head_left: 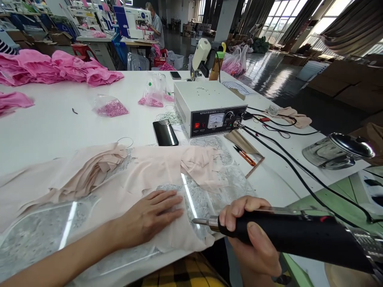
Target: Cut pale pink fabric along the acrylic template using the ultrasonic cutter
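Observation:
My left hand (152, 217) lies flat, fingers stretched out and pressing on a pale pink piece of fabric (161, 167). Wrapped around a black ultrasonic hand welder (287, 235) is my right hand (254, 235). The welder's thin metal tip points left, over or at the fabric's right edge; I cannot tell whether it touches. Beneath the fabric is a clear, glossy sheet (36, 231) over a grey speckled surface. More pale pink fabric is gathered in folds (92, 171) to the left, and a crumpled part lies beyond my left hand.
A control box (218, 121) with a gauge stands behind the fabric, its black cables (284, 157) running right. Nearby are a phone (165, 133), orange-handled thread snips (245, 155) and a steel lidded mug (338, 150). Bright pink fabric (60, 67) is piled back left. A person (156, 28) sits behind a sewing machine.

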Demonstrator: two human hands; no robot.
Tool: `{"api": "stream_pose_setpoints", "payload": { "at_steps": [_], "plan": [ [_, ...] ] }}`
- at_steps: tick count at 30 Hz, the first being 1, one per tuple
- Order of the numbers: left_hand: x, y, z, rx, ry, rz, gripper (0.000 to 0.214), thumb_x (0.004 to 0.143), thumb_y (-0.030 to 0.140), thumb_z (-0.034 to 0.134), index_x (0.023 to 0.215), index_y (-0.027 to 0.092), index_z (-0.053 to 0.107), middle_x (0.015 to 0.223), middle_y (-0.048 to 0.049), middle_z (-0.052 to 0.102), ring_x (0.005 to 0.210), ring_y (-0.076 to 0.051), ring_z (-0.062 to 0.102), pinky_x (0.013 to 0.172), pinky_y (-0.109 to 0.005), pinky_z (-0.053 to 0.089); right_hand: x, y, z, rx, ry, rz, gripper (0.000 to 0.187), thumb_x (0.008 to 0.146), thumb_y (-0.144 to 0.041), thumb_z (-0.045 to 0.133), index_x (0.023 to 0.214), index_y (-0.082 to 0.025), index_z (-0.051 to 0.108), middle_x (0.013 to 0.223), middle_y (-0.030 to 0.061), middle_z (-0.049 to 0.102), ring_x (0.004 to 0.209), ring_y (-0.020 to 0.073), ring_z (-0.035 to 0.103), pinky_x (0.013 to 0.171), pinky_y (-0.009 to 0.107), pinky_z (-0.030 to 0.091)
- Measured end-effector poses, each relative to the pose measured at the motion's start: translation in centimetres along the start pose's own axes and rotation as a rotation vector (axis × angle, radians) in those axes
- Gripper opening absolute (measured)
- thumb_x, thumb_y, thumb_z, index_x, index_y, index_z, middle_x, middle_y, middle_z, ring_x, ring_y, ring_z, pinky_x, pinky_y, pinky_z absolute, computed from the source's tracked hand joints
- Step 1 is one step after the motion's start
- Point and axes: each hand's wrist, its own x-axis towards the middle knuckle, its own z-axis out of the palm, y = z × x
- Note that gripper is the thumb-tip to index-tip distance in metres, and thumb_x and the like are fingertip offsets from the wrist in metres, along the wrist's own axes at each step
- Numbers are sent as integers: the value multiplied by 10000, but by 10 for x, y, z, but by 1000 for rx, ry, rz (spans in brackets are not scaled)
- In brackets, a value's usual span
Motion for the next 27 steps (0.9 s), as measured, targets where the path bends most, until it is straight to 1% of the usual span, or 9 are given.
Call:
{"api": "stream_pose_setpoints", "payload": {
  "at_steps": [3,6,9,12,16,21,24,27],
  "plan": [
    [0,2,-4,-2,41,11,352,1062,136,403,1359,174,588,1406,-110,619,1364,-268,526,1115,-439,460,-5,-4,-3,18,-5,-2,102,863,-293,673,923,-217,641,764,-17,594,491,93,572,498,282,555],
    [0,10,-6,-60,84,28,354,1061,131,403,1377,159,561,1343,-128,658,1343,-242,546,1120,-414,467,-8,-5,-5,30,-12,16,102,868,-307,670,917,-225,634,767,-20,595,483,92,569,488,282,554],
    [0,19,-2,-106,48,13,324,1056,142,427,1343,131,578,1304,-148,674,1309,-247,572,1111,-418,483,-11,-3,-7,36,-6,33,111,872,-321,668,920,-234,619,766,-29,589,493,89,574,499,276,558],
    [-2,24,3,-108,24,-9,296,1058,170,449,1306,133,605,1291,-147,678,1294,-250,585,1104,-427,492,-16,1,-10,42,-5,5,114,887,-325,642,952,-239,602,771,-32,584,493,87,569,503,276,557],
    [-3,25,7,-81,26,-15,308,1048,181,472,1323,135,603,1286,-145,679,1299,-258,581,1108,-429,491,-19,2,-12,34,-14,14,110,904,-327,621,968,-243,589,776,-30,583,489,94,559,500,295,554],
    [-3,26,7,-76,38,3,290,1059,194,454,1283,138,628,1285,-151,676,1299,-270,577,1110,-456,484,-16,-6,-11,13,-24,37,121,894,-336,657,935,-238,598,764,-31,589,495,87,563,505,275,548],
    [-3,26,8,-74,32,-5,293,1059,195,453,1293,142,622,1304,-152,666,1310,-275,570,1113,-464,478,-12,-5,-8,20,-11,9,130,885,-336,669,943,-240,602,777,-32,591,502,87,573,519,279,558],
    [-5,27,10,-74,24,-14,301,1049,191,473,1314,161,612,1317,-147,661,1321,-272,563,1120,-459,473,-9,2,-3,20,-13,-21,121,891,-323,658,960,-244,596,786,-29,593,513,94,581,530,291,563]
  ]
}}
